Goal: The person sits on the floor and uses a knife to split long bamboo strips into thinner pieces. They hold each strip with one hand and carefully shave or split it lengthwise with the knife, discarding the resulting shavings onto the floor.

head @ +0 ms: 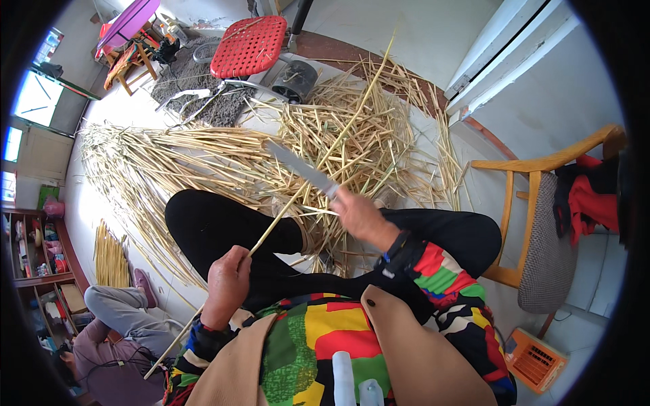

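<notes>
My left hand (227,285) is closed around a long pale plant stalk (277,219), perhaps a reed or straw. The stalk slants from the lower left up past the middle, toward the doorway. In my right hand (361,215) is a knife, gripped by a handle hidden in my fingers. Its broad metal blade (303,168) points up and left and crosses the stalk's line; whether the two touch, I cannot tell. Beneath them lies a heap of cut stalk pieces (350,129) on the floor, between and beyond my knees. A bundle of long stalks (177,152) spreads out to the left.
Beyond the heap stand a red woven stool (249,46) and a dark cylindrical container (295,81). A wooden chair (546,228) with clothes is at my right, near an orange heater (535,360). Another person (117,314) sits at the lower left, near a smaller stalk bundle (110,256).
</notes>
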Demonstrator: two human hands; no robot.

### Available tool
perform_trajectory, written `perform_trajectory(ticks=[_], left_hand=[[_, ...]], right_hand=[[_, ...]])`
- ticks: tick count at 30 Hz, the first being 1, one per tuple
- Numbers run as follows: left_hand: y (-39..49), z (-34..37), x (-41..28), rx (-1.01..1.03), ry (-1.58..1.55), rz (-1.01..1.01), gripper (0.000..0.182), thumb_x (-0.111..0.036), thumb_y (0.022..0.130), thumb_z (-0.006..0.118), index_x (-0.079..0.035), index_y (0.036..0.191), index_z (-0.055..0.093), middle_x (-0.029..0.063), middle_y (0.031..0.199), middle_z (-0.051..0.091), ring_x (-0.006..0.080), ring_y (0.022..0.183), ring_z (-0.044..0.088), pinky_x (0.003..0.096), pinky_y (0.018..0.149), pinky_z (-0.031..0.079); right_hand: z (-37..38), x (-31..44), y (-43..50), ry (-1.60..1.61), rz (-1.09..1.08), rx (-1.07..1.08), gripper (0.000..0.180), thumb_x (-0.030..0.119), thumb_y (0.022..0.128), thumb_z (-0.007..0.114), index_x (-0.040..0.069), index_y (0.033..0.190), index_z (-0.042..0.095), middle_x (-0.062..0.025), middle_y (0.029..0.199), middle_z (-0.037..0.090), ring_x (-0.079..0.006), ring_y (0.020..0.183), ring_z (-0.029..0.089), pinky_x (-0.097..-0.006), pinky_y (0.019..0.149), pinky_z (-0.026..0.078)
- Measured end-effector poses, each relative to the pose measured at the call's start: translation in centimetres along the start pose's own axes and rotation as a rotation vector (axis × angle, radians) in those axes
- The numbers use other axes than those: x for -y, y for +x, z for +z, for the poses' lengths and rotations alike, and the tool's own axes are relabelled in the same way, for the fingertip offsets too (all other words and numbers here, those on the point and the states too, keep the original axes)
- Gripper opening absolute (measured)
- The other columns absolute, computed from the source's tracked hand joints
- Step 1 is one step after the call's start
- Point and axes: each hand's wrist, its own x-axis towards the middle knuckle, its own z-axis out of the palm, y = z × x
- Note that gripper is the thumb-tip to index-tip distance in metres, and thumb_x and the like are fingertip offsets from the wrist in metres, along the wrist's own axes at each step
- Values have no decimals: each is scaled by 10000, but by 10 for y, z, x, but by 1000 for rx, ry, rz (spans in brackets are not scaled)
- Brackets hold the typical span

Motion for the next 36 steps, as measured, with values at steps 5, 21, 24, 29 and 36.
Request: perform_trajectory(ticks=[5,21,24,29,36], left_hand=[[1,-2,-3,25,7,-59,45,-28,901,650,-4,914,615,185,731,619,365,658,635,388,587,489],[-8,-2,0,84,-146,-179,119,-86,967,610,17,909,616,50,598,483,84,570,444,294,514,371],[-11,-2,1,87,-172,-197,128,-88,973,596,16,901,611,21,619,495,70,591,442,273,523,362],[-17,0,8,136,-314,-227,140,-92,984,566,0,888,613,-19,663,509,54,619,440,246,540,357],[-26,1,14,294,-687,-452,154,-113,1031,534,-33,912,592,-57,650,439,28,582,382,210,504,295]], right_hand=[[-15,2,9,24,-123,421,332,364,1008,524,55,1128,507,-236,719,642,-450,720,662,-565,668,514],[-30,14,7,91,-230,403,286,329,1010,547,56,1090,528,-246,703,605,-481,714,625,-537,647,499],[-30,13,8,127,-56,33,310,334,1005,563,49,1125,541,-252,700,617,-466,694,644,-535,609,497],[-32,18,4,106,-335,358,331,355,1004,535,48,1123,506,-239,677,617,-455,664,640,-543,607,496],[-50,45,3,124,-153,207,264,322,1006,552,61,1005,514,-239,693,617,-458,707,644,-542,634,496]])
